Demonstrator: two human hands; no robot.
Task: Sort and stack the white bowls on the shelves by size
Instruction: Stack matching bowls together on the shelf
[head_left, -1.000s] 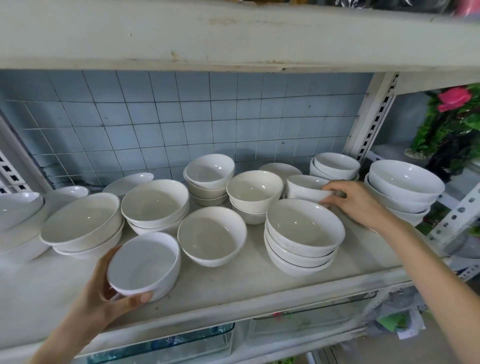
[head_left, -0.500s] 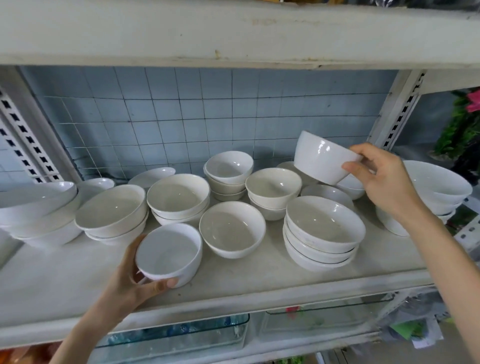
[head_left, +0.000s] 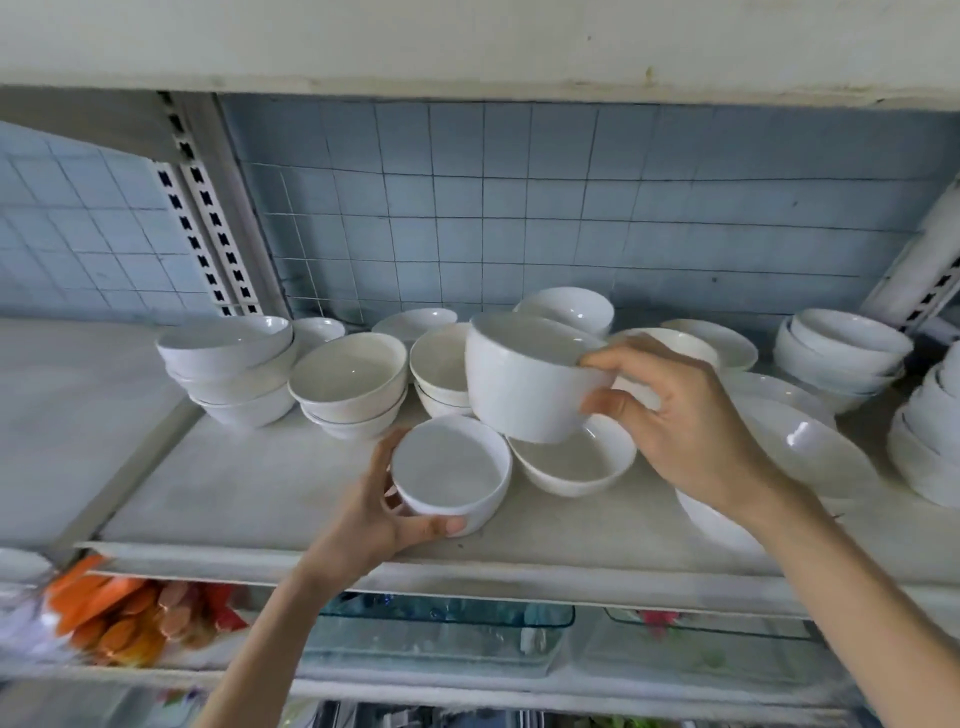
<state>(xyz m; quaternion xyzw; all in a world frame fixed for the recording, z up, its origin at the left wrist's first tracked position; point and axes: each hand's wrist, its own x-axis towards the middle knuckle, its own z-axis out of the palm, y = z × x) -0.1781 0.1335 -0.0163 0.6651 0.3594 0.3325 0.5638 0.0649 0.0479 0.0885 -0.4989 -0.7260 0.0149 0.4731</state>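
Lifted bowl (head_left: 524, 384): white, deep and straight-sided; in the air, tilted, above the shelf's middle and over a shallow bowl (head_left: 576, 467).
Right hand (head_left: 691, 415): clamped on the lifted bowl's right side, thumb on the outer wall, forefinger over the rim.
Small bowl (head_left: 452, 473): white, upright on the shelf (head_left: 260, 493) near its front edge, just below and left of the lifted bowl.
Left hand (head_left: 374, 514): wrapped round the small bowl, thumb along its near wall, fingers behind its left side.
Left stack (head_left: 234, 369): several wide bowls, nested.
Middle stacks (head_left: 353, 384): nested bowls standing between the left stack and the lifted bowl.
Right stack (head_left: 841, 353): nested bowls by the right upright.
Back: blue tiled wall (head_left: 519, 208).
Below: clear containers (head_left: 441, 634); orange packets (head_left: 104, 613), blurred.
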